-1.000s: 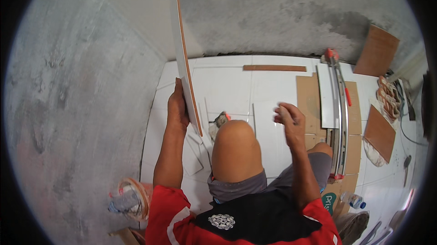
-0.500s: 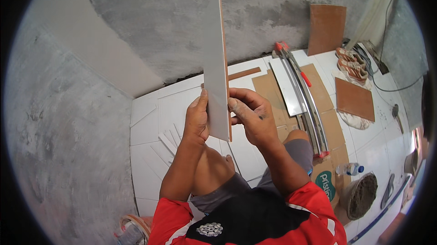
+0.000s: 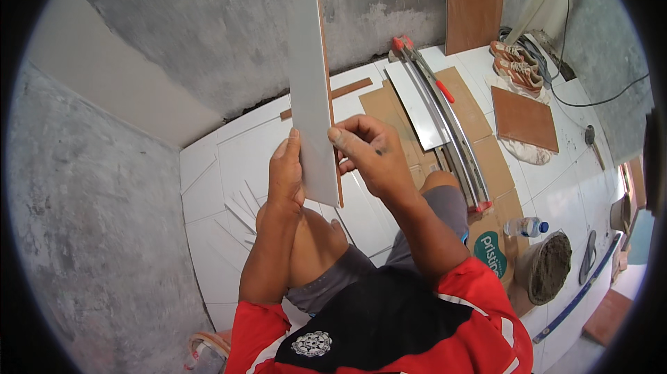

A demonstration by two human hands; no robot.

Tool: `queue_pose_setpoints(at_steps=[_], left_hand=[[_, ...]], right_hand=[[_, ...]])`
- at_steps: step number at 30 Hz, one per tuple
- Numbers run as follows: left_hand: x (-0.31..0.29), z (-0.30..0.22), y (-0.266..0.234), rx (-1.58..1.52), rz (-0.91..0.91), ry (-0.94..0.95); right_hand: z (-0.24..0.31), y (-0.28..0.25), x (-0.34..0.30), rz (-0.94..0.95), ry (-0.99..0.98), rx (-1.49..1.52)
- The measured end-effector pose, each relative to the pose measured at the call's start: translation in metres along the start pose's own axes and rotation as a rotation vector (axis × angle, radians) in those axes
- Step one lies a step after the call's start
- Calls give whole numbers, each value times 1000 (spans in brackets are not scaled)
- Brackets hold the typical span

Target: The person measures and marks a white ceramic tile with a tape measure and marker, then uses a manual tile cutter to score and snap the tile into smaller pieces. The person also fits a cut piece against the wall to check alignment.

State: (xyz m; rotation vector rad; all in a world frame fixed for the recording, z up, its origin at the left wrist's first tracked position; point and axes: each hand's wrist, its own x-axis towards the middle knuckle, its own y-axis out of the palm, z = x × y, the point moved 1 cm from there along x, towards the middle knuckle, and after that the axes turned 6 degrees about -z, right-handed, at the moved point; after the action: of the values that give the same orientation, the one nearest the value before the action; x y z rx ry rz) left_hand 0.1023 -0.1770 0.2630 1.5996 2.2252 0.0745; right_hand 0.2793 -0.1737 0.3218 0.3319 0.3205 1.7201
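A long ceramic tile (image 3: 310, 89), with a pale grey-white face and a brown-orange back edge, stands on end between my hands, above my knees. My left hand (image 3: 286, 172) grips its left edge, thumb on the pale face and fingers hidden behind. At the opposite edge, my right hand (image 3: 372, 155) pinches the lower part, its thumb on the rim and bent fingers at the brown side. To the right, a manual tile cutter (image 3: 445, 120) with a red handle lies on the floor, a white tile piece (image 3: 419, 106) beside its rails.
Flattened cardboard (image 3: 479, 117) lies under the cutter. Thin tile strips (image 3: 242, 217) are scattered on the white tiled floor. Brown-backed tiles (image 3: 524, 118), shoes (image 3: 517, 64), a water bottle (image 3: 524, 226), a mortar bucket (image 3: 549, 266), a hammer (image 3: 593, 143) and a blue level (image 3: 577, 290) are at right.
The view has shifted, so the floor things sit further left and higher. My right thumb has moved up to the tile's edge; both hands still hold the tile upright.
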Motion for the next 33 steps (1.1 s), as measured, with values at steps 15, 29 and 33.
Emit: queue_pose_setpoints(at_steps=[15, 29, 33], left_hand=[[-5, 0, -2, -37, -34, -27], [-8, 7, 6, 278, -241, 460], [-8, 9, 11, 308, -230, 629]], right_hand=[[-13, 6, 16, -59, 53, 52], [20, -37, 47, -93, -110, 315], [40, -50, 50, -36, -143, 419]])
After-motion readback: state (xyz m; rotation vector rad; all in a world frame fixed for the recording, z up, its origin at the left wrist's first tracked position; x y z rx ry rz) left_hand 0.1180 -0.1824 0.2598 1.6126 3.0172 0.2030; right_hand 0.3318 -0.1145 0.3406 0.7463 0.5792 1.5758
